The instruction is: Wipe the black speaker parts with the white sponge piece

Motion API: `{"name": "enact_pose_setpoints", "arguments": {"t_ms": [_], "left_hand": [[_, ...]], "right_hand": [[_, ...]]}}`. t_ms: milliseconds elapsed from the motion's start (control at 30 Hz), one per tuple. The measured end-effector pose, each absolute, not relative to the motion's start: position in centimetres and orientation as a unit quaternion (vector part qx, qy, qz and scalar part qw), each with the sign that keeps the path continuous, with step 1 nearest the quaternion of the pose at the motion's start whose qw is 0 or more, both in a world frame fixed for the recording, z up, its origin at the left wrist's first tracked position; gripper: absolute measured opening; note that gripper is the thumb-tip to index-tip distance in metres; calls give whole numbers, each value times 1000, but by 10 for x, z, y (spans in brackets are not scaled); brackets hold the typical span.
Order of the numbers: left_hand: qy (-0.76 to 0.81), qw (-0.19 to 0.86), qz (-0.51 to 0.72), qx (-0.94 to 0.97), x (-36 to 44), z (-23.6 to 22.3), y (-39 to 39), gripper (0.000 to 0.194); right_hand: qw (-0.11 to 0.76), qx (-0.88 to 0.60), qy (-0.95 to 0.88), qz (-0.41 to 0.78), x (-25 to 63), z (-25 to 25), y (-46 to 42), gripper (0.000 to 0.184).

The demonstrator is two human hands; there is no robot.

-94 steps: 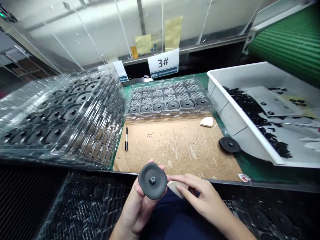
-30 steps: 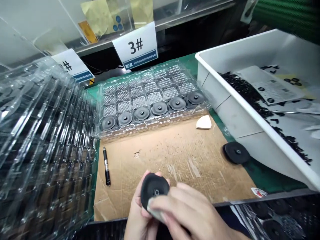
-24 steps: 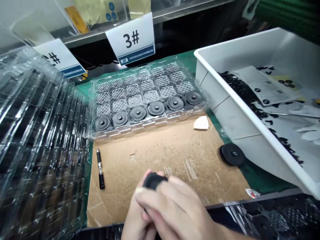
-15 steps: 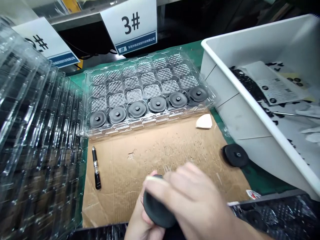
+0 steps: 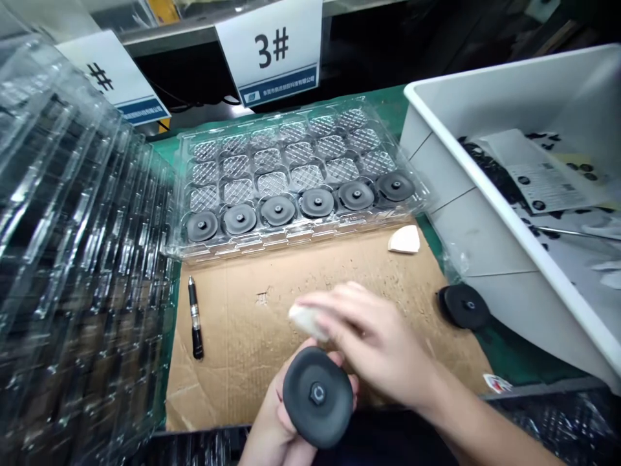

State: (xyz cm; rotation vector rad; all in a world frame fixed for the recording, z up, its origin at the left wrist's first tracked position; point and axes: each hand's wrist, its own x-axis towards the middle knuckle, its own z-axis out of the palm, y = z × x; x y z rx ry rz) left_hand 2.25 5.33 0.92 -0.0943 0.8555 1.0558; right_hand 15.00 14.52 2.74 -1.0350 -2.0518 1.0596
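Note:
A black round disc (image 5: 330, 414) with a small raised hub faces up at the bottom centre. My left hand (image 5: 286, 401) grips it from beneath and around its edge. Just above the disc, my right hand (image 5: 373, 343) pinches a small white pad (image 5: 308, 321), blurred by motion and apart from the disc. Beyond both hands, a clear plastic tray (image 5: 291, 249) holds several similar black discs (image 5: 317, 202) in its front row. Another white wedge-shaped piece (image 5: 405, 239) rests near the tray's right front corner.
Brown cardboard (image 5: 233, 362) covers the work surface, with a pen (image 5: 195, 317) at its left. Clear trays are stacked (image 5: 87, 259) at far left. Black discs (image 5: 466, 305) lie by a large white bin (image 5: 504, 226) at right. Numbered signs (image 5: 274, 52) stand behind.
My right hand has lifted off the disc and moved up with the white pad, uncovering the disc's face and hub. My left hand still holds the disc. The whole view has shifted slightly.

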Motion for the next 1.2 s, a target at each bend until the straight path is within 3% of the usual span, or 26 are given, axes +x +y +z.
{"name": "enact_pose_setpoints", "arguments": {"t_ms": [100,267,600,667,767,833,900,1000,1200], "left_hand": [[276,819,498,-78,17,13,53,42],[203,825,522,-72,17,13,42,47],[186,823,536,40,19,25,-2,41],[239,757,590,144,22,25,-14,44],[361,529,652,405,25,20,-31,75],[413,367,622,555,24,17,-41,96],[433,268,584,633,23,17,-48,102],[443,218,570,657,21,22,-58,101],[474,219,574,630,20,29,-77,102]], "right_hand": [[270,-499,-706,423,161,-8,146,23],[284,-529,-691,404,161,-52,113,34],[328,-475,-678,454,174,-19,70,24],[324,-460,-678,474,177,-16,59,24],[324,-447,-666,502,181,-13,43,21],[328,-442,-654,519,184,-9,32,20],[334,-437,-641,536,186,-2,23,18],[347,-419,-616,570,190,11,12,14],[377,-351,-532,672,191,37,1,15]]}}
